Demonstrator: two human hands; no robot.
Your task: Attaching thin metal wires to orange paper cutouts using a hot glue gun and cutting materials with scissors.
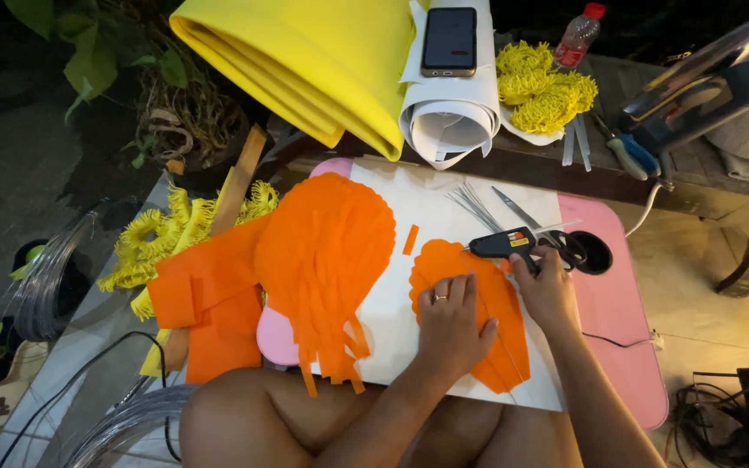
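My left hand (451, 325), a ring on one finger, lies flat with fingers spread on an orange scalloped foam petal (444, 260) that rests on white paper (444, 195). My right hand (548, 290) grips a black glue gun (503, 243), whose nozzle points left at the petal's top edge. A larger pile of orange foam pieces with cut fringes (322, 251) lies to the left on the same paper. A small orange strip (411, 238) sits between the two.
The paper covers a pink tray (617, 321) on my lap. Scissors (556, 232) and thin wires (472, 204) lie behind the gun. Yellow foam roll (305, 61), white roll with a phone (449, 42), yellow fringe pieces (544, 91), a bottle (579, 35) sit farther back.
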